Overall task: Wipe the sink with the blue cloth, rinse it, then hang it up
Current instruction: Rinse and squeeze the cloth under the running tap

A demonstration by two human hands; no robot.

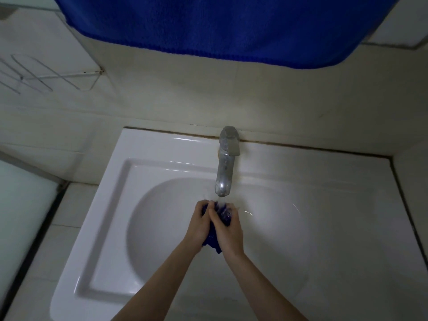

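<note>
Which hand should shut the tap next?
Probably right: the right hand sits directly below the faucet; the left hand is offset to the side and can hold the blue cloth.

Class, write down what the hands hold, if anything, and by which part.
Both the left hand and right hand grip the bunched blue cloth around its middle, under the tap.

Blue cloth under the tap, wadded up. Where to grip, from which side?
Grip the blue cloth around its bunched middle, from the near side and both flanks, as the left hand and right hand do. It is a soft wad with no clean edge; the faucet blocks the far side and top, and a loose tail hangs below.
</note>
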